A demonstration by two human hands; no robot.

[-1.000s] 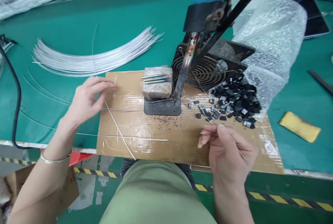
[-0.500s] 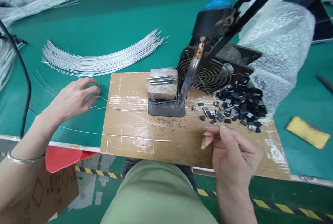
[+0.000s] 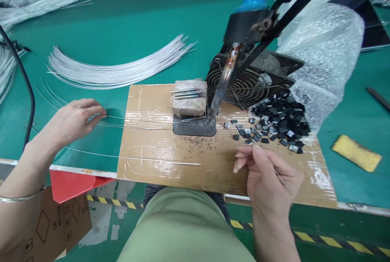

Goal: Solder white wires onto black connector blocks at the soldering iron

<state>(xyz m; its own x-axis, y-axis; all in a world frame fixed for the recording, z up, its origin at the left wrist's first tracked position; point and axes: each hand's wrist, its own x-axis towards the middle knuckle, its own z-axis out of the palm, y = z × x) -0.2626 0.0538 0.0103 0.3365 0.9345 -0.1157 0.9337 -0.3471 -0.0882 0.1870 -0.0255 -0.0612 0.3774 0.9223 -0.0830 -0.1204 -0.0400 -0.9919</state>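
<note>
White wire [image 3: 140,120] pinched in your left hand [image 3: 76,120] now reaches the plate [image 3: 194,129], while your right hand [image 3: 268,174] pinches a strand [image 3: 279,177].

The only view came from the wearer's head, close above the worktop [image 3: 146,22], facing forward and steeply down.

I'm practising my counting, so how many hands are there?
2. The left hand pinches a wire over the green table. The right hand holds a thin stick over the cardboard, near the black bits. No others seem hidden.
</note>
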